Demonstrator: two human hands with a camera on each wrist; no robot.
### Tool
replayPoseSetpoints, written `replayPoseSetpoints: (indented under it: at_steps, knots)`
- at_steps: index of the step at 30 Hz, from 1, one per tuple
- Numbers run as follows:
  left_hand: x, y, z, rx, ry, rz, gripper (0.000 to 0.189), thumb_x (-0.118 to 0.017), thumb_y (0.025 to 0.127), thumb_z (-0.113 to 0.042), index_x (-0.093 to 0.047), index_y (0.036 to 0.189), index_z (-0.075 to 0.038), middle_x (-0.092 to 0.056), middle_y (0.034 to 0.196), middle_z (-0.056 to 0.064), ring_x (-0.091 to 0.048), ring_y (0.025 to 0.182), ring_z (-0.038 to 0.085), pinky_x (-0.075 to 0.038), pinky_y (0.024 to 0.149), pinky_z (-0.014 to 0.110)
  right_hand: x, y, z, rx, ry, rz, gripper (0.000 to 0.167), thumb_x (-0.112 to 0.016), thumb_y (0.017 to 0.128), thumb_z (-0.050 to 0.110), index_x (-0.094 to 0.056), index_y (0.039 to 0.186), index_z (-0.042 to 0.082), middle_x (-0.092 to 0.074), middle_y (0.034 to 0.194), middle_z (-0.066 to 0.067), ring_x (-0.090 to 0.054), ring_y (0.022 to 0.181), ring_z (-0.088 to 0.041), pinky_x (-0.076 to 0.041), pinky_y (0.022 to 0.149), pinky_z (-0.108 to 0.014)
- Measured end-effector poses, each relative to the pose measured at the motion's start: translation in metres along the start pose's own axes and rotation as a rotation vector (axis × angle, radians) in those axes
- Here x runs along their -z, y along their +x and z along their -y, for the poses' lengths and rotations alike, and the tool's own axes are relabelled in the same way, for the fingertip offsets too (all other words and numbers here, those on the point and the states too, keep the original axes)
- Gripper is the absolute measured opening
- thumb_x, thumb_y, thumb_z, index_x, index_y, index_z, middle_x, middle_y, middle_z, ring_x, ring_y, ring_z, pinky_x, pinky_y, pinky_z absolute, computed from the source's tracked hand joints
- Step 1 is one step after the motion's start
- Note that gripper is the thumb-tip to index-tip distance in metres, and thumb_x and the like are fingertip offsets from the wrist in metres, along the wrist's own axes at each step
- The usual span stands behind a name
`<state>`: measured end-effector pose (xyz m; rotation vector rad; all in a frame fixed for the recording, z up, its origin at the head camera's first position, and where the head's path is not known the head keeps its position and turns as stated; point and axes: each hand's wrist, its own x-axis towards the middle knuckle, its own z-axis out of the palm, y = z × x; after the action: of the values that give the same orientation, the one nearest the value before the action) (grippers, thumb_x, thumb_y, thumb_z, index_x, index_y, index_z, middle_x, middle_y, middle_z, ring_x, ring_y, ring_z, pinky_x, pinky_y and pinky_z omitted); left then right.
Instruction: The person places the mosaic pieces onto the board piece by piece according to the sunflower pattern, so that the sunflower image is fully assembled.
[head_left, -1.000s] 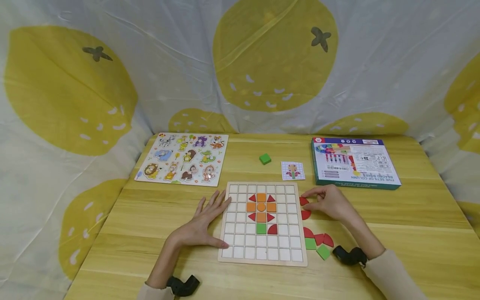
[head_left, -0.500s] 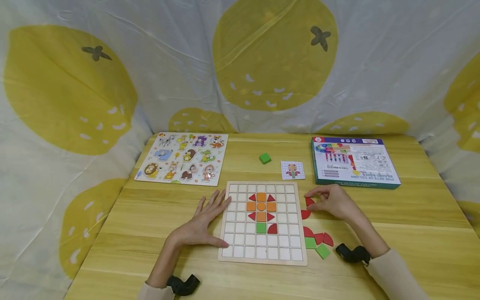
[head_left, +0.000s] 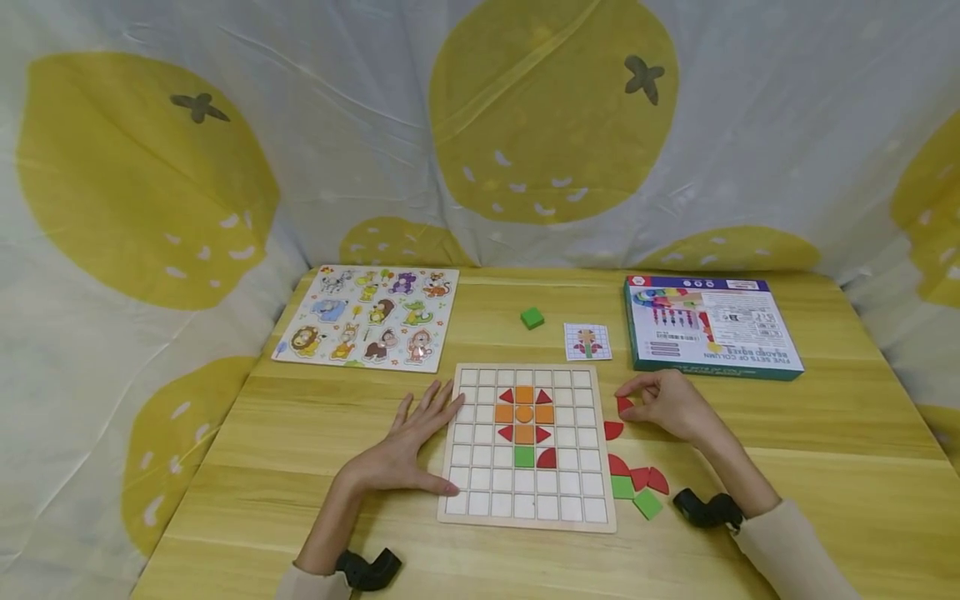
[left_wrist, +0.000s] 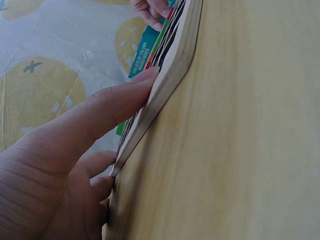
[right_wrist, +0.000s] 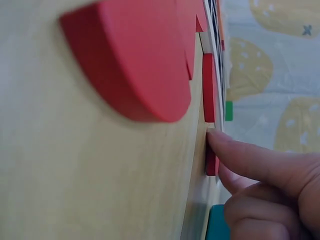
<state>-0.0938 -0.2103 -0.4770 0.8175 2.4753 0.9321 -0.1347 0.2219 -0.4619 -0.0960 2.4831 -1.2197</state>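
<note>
Red piece (head_left: 624, 404), partly hidden, pinched by right hand (head_left: 671, 406).

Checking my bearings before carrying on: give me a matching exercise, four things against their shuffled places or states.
1. left hand
2. pattern card
3. right hand
4. animal puzzle

A. pinching a red piece
B. far left on the table
C. touching the grid board at its left edge
D. between the animal puzzle and the box

Pairs: 1-C, 2-D, 3-A, 4-B
</note>
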Motion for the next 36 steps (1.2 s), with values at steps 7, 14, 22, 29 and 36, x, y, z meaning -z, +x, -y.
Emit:
replayPoseSetpoints:
  at_steps: [7, 14, 22, 29, 36]
  knots:
    - [0.0, 0.0, -0.001, 0.006, 0.002, -0.002, 0.125, -0.091, 0.075, -0.046, -0.014, 0.168, -0.015, 0.005, 0.175, 0.015, 0.013, 0.161, 0.042, 0.016, 0.123, 0.069, -0.003, -0.003, 0.006, 0.045, -0.013, -0.004, 0.027, -0.08, 0.09, 0.012, -0.075, 0.113, -0.002, -0.035, 0.059, 0.004, -0.031, 0.053, -0.01, -0.023, 0.049, -0.023]
    - [0.0, 0.001, 0.001, 0.001, 0.001, -0.004, 0.125, -0.091, 0.075, -0.047, -0.014, 0.168, -0.014, 0.005, 0.175, 0.015, 0.013, 0.161, 0.043, 0.016, 0.123, 0.069, -0.03, -0.02, 0.03, 0.062, 0.12, 0.15, 0.03, -0.083, 0.088, 0.019, -0.077, 0.112, 0.004, -0.034, 0.059, 0.003, -0.031, 0.054, -0.011, -0.025, 0.05, -0.024]
    - [-0.002, 0.001, 0.002, 0.01, 0.006, 0.001, 0.125, -0.09, 0.075, -0.048, -0.013, 0.168, -0.016, 0.004, 0.176, 0.013, 0.012, 0.161, 0.041, 0.015, 0.124, 0.067, -0.067, -0.031, 0.041, 0.149, 0.105, 0.2, 0.02, -0.086, 0.082, 0.009, -0.077, 0.1, 0.004, -0.032, 0.057, 0.005, -0.028, 0.053, -0.008, -0.025, 0.052, -0.02]
    - [-0.001, 0.0, 0.002, -0.002, 0.005, -0.01, 0.124, -0.091, 0.075, -0.046, -0.015, 0.167, -0.014, 0.003, 0.175, 0.015, 0.012, 0.161, 0.043, 0.015, 0.123, 0.069, -0.071, -0.03, 0.04, 0.17, 0.07, 0.152, 0.021, -0.088, 0.079, 0.009, -0.077, 0.097, 0.007, -0.032, 0.059, 0.006, -0.029, 0.055, -0.008, -0.023, 0.052, -0.021]
    - [0.0, 0.0, 0.0, 0.008, -0.01, -0.006, 0.124, -0.091, 0.075, -0.045, -0.015, 0.167, -0.014, 0.004, 0.176, 0.014, 0.012, 0.161, 0.042, 0.016, 0.124, 0.069, -0.066, -0.029, 0.038, 0.165, 0.077, 0.161, 0.016, -0.088, 0.081, 0.011, -0.082, 0.096, 0.008, -0.028, 0.058, 0.006, -0.026, 0.054, -0.008, -0.021, 0.051, -0.021]
